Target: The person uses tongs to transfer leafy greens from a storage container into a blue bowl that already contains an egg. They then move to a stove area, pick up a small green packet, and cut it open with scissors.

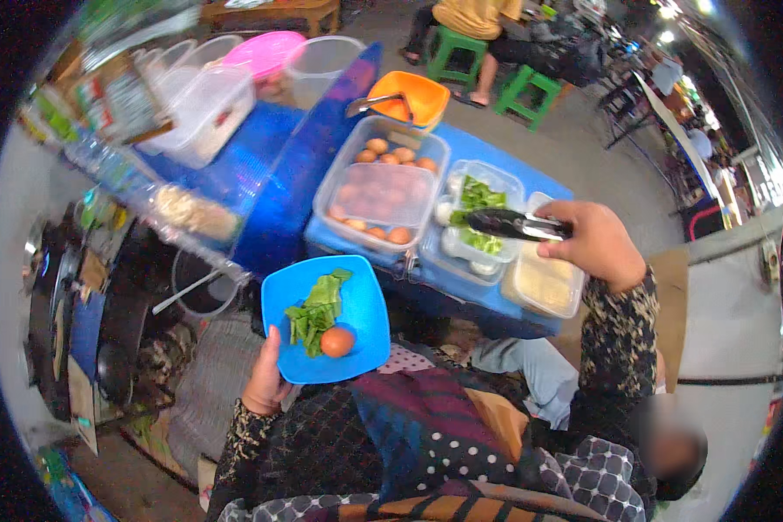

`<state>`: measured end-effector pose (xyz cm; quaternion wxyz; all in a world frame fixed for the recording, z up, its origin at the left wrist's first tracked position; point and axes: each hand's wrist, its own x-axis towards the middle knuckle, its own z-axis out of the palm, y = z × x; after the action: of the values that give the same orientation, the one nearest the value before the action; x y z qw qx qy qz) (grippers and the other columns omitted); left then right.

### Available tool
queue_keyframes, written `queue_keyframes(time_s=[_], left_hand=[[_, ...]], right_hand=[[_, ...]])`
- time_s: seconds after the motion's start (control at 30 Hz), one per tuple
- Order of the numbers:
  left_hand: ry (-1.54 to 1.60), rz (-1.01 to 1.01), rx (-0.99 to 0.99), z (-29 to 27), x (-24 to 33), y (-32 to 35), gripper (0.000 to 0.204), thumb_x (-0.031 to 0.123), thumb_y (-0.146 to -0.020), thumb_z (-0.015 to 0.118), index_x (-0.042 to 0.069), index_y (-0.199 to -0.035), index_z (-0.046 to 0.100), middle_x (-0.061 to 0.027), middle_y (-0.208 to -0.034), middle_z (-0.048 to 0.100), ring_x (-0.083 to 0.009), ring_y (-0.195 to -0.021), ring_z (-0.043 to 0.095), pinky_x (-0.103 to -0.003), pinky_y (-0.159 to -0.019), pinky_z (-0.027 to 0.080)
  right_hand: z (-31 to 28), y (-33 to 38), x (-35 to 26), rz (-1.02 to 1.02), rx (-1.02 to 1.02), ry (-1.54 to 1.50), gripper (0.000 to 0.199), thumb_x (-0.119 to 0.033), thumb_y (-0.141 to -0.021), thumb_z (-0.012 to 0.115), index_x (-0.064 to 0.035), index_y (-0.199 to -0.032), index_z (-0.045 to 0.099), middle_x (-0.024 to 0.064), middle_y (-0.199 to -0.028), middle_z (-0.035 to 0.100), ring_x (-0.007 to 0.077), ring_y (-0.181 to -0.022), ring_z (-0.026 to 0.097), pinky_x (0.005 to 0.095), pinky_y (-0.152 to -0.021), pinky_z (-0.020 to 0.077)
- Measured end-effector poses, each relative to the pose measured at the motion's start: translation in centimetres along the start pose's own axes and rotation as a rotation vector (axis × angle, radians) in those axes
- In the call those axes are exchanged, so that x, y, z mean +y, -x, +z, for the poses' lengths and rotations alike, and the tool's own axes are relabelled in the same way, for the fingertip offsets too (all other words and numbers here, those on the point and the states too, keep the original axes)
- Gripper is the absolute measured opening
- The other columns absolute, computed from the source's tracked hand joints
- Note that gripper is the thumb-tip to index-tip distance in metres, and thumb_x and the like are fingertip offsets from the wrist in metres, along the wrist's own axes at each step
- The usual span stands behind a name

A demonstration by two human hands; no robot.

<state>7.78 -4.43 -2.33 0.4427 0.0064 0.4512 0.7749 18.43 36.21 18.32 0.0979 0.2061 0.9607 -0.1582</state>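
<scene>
My left hand (267, 383) grips the near-left rim of a blue square bowl (367, 300). Chopped green leaves (316, 313) and one brown egg (337, 342) lie in it. With closed fingers my right hand (598, 239) holds black tongs (511, 224) by their end, their tips pointing left. Under the tips is a clear container (509, 178) with cut greens (485, 193) and whitish pieces, partly covered by the tongs. Whether the tips grasp anything, I cannot tell. Just below the right hand sits a clear box (574, 300) of pale yellow contents (541, 283).
A large clear tub (326, 204) of brown eggs and an orange bowl (435, 96) with a utensil stand on the blue table (535, 174). A blue divider (300, 157) rises left of them, with plastic containers beyond. A seated person (478, 17) and green stools (526, 91) are farther off.
</scene>
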Motion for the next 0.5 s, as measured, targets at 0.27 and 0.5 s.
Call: queue_keyframes(time_s=[0.27,0.5], left_hand=[[0.097,0.169,0.194,-7.9,1.5,9.0,0.07,0.053,-0.094,0.04,0.004,-0.142,0.027,-0.0133,-0.141,0.039,-0.0274,-0.127,0.042,-0.042,-0.104,0.038],[0.188,0.354,0.506,-14.7,2.3,18.4,0.063,0.049,-0.096,0.04,0.005,-0.14,0.031,-0.012,-0.138,0.043,-0.0272,-0.124,0.045,-0.043,-0.103,0.039]], right_hand=[[12.6,0.5,-10.1,-0.219,-0.138,-0.142,0.043,-0.022,-0.067,0.079,-0.0088,-0.105,0.065,0.0131,-0.091,0.067,0.0277,-0.085,0.065,0.035,-0.076,0.0491],[25.7,-4.3,-21.0,-0.327,-0.231,-0.173,0.043,-0.035,-0.072,0.073,-0.0129,-0.107,0.063,0.012,-0.093,0.067,0.0297,-0.09,0.063,0.0414,-0.078,0.0478]])
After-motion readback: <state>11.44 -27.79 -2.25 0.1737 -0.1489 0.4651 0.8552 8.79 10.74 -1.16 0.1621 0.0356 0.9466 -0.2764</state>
